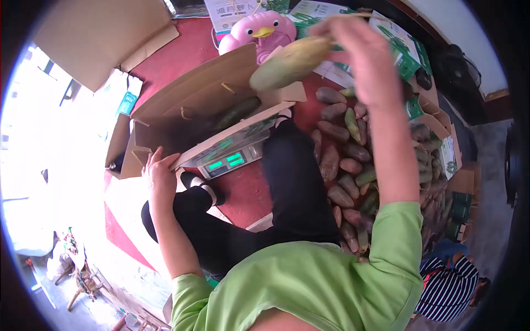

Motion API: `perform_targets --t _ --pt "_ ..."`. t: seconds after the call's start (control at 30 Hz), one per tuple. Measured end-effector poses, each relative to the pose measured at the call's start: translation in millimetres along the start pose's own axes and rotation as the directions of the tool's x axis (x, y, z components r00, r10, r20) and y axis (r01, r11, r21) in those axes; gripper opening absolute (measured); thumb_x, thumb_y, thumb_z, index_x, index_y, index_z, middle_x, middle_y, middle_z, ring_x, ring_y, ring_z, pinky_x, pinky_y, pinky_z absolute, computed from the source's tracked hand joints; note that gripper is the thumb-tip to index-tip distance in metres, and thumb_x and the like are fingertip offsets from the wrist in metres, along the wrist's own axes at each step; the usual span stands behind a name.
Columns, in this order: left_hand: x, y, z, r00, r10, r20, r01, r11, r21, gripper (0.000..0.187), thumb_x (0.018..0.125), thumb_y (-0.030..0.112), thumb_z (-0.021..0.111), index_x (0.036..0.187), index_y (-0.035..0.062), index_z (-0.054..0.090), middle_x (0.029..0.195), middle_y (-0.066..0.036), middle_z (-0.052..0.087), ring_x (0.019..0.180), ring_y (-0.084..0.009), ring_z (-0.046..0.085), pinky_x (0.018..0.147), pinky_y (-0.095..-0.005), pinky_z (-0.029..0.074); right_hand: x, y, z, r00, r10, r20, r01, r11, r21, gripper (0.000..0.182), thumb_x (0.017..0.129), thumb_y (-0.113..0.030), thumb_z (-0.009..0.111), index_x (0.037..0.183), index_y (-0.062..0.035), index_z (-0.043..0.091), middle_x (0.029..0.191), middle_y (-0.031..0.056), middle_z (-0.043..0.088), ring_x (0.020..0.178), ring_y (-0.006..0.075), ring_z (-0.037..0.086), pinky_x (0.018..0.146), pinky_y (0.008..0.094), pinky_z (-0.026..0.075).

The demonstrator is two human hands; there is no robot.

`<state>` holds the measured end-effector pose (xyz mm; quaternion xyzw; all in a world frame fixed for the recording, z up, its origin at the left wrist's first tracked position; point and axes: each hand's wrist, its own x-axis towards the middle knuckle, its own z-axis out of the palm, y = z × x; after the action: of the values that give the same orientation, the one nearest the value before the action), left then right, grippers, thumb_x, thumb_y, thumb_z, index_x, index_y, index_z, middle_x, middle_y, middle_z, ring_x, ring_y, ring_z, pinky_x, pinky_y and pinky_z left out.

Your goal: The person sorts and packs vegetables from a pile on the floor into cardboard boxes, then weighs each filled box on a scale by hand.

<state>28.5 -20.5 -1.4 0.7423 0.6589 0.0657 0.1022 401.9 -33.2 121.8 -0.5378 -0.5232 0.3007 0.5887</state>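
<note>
My right hand (359, 52), raised above the box's right end and smeared by motion, is closed on one end of a large green radish (290, 65) with a yellowish tip. My left hand (160, 174) grips the near left corner of an open cardboard box (187, 91), thumb along its edge. Inside that box lies another green radish (238, 112), partly in shadow. The box rests over a digital scale (232, 160) with lit green displays, whose platform is hidden.
To the right spreads a big pile of brownish and green radishes (345, 165). A pink duck-faced plastic item (259, 30) stands behind the box, with printed cartons (395, 41) beside it. My legs straddle the scale. A person in a striped top (447, 287) is at lower right.
</note>
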Motion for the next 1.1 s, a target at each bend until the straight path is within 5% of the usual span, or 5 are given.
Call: perform_targets --t 0.4,0.63,0.77,0.87,1.1 --pt "-1 -2 0 0.987 0.133 -0.091 -0.131 0.991 0.029 0.038 0.069 -0.004 0.056 0.096 0.0185 0.070 0.131 -0.018 0.044 0.123 -0.0412 0.036 0.101 -0.0432 0.033 8 136 221 0.767 0.026 0.641 0.297 0.870 -0.392 0.019 0.077 -0.021 0.054 0.078 -0.0064 0.066 0.080 0.0162 0.063 0.080 0.0330 0.060 0.075 0.0415 0.047" --pt "0 -1 -1 0.988 0.127 -0.090 -0.127 0.992 0.005 0.039 0.069 -0.005 0.054 0.097 0.0172 0.070 0.133 -0.019 0.043 0.124 -0.0409 0.036 0.102 -0.0405 0.033 33 149 195 0.958 0.125 0.259 -0.056 0.965 -0.258 0.030 0.080 -0.023 0.058 0.100 -0.0010 0.062 0.094 0.0185 0.064 0.091 0.0335 0.060 0.081 0.0396 0.047" --pt "2 -8 3 0.982 0.152 -0.111 -0.154 0.988 -0.009 0.033 0.071 -0.002 0.058 0.097 0.0147 0.069 0.133 -0.016 0.043 0.121 -0.0368 0.041 0.099 -0.0376 0.036 34 113 94 0.964 0.142 0.225 -0.111 0.983 -0.148 0.027 0.086 -0.026 0.057 0.104 -0.0065 0.062 0.084 -0.0001 0.063 0.074 0.0056 0.056 0.063 0.0233 0.045" --pt "8 -14 7 0.981 0.164 -0.107 -0.160 0.986 0.043 0.027 0.074 0.004 0.063 0.098 0.0149 0.069 0.134 -0.012 0.043 0.117 -0.0327 0.047 0.094 -0.0354 0.041 11 106 12 0.969 0.248 0.018 -0.249 0.968 0.027 0.031 0.078 -0.014 0.062 0.107 -0.0028 0.057 0.089 0.0102 0.060 0.077 0.0173 0.059 0.063 0.0275 0.049" --pt "13 -13 5 0.991 0.109 -0.076 -0.116 0.988 -0.101 0.019 0.076 0.002 0.064 0.094 0.0075 0.069 0.133 -0.013 0.045 0.111 -0.0283 0.053 0.087 -0.0336 0.045 -125 193 -150 0.821 0.458 -0.341 -0.558 0.770 -0.309 0.024 0.085 -0.022 0.056 0.100 -0.0046 0.061 0.087 0.0055 0.063 0.080 0.0131 0.058 0.065 0.0275 0.045"
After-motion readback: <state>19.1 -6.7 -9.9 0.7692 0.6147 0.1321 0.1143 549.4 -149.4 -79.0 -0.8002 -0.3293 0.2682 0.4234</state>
